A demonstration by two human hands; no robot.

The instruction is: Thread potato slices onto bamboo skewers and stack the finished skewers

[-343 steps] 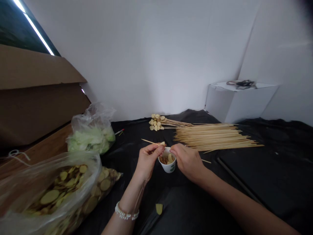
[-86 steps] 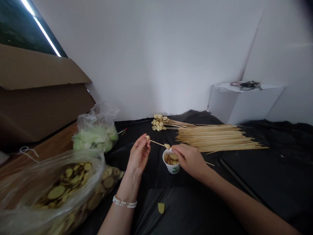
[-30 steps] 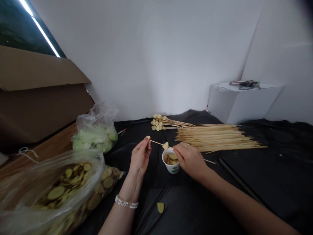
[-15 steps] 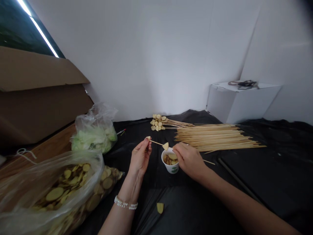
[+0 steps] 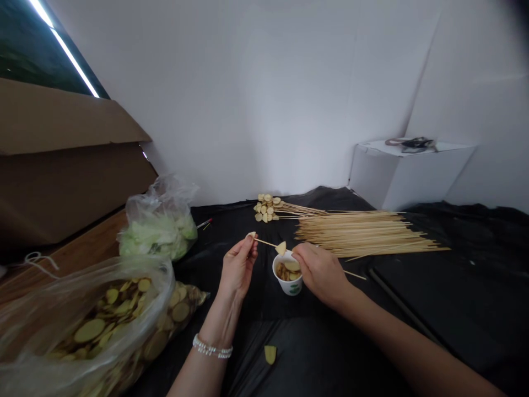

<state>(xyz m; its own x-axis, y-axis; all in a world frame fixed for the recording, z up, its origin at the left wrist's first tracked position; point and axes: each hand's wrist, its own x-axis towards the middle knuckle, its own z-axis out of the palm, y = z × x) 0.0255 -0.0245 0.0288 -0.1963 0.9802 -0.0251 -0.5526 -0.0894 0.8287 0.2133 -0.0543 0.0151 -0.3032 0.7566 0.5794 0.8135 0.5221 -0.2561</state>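
Note:
My right hand (image 5: 324,273) is closed round a thin bamboo skewer (image 5: 266,242), whose rear end sticks out behind the palm. A wedge-shaped potato slice (image 5: 281,248) sits on the skewer just ahead of those fingers. At the far tip, my left hand (image 5: 238,267) pinches another small potato slice (image 5: 252,235) between thumb and fingers; whether the tip has pierced it cannot be made out. Below the skewer stands a white paper cup (image 5: 291,287) holding potato slices, close to my right fingers. One loose potato slice (image 5: 270,354) lies on the black sheet nearer me.
Bare bamboo skewers (image 5: 363,234) lie spread behind my right hand, beside loaded potato skewers (image 5: 266,208). On the left are an open plastic bag of potato slices (image 5: 163,275), a tied bag of pale green vegetable (image 5: 159,231) and a cardboard box (image 5: 70,121). A white box (image 5: 409,171) stands back right.
Both hands keep their hold on the skewer and the slice, almost still. The view has shifted very slightly.

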